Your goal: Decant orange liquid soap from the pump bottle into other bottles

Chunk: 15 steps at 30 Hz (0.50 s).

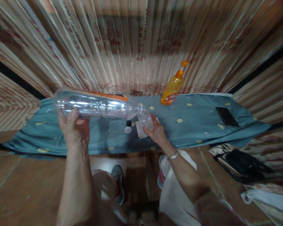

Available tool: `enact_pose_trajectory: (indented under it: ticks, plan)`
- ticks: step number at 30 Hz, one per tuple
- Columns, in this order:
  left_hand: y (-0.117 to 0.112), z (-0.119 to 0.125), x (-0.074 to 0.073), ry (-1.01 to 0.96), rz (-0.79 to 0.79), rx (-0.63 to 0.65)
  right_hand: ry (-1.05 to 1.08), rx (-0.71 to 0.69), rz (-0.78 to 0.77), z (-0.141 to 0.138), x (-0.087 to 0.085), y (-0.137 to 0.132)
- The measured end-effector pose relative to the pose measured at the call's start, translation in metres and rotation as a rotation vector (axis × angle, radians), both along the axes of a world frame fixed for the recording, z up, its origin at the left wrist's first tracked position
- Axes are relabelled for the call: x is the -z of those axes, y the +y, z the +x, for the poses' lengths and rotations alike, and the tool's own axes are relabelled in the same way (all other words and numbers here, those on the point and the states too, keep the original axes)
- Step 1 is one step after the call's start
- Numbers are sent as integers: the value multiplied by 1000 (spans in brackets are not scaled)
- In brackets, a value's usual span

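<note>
My left hand (73, 127) is closed round the body of a large clear plastic bottle (89, 105) with an orange-edged label, tipped on its side above the cloth. Its neck points right and meets the mouth of a small clear bottle (146, 118). Around that small bottle my right hand (155, 130) is closed, holding it at a slant. Whether liquid passes between the two mouths I cannot tell. Below the necks lie a white round cap (127, 129) and a small black cap (129, 123). Partly behind my right fingers is a folded pale tissue (140, 130).
A pump bottle of orange liquid (172, 89) stands at the back of the green patterned cloth (191, 125). A dark phone (227, 116) lies at the right. Pleated curtains (132, 47) rise behind. On the floor at right is a black bag (245, 163).
</note>
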State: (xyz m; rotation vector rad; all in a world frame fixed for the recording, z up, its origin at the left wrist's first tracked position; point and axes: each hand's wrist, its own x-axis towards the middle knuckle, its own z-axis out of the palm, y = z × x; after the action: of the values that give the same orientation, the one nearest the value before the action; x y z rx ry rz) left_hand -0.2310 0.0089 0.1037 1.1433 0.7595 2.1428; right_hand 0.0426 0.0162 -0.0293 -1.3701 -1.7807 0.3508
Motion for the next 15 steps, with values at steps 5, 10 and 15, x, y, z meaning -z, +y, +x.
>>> enact_pose_trajectory:
  ticks: [5, 10, 15]
  plan:
    - [1, -1, 1, 3, -2, 0, 2, 3, -5, -1, -2, -1]
    - [1, 0, 0, -10, -7, 1, 5, 2, -7, 0, -2, -1]
    - [-1, 3, -1, 4, -20, -23, 2, -5, -6, 0, 0, -1]
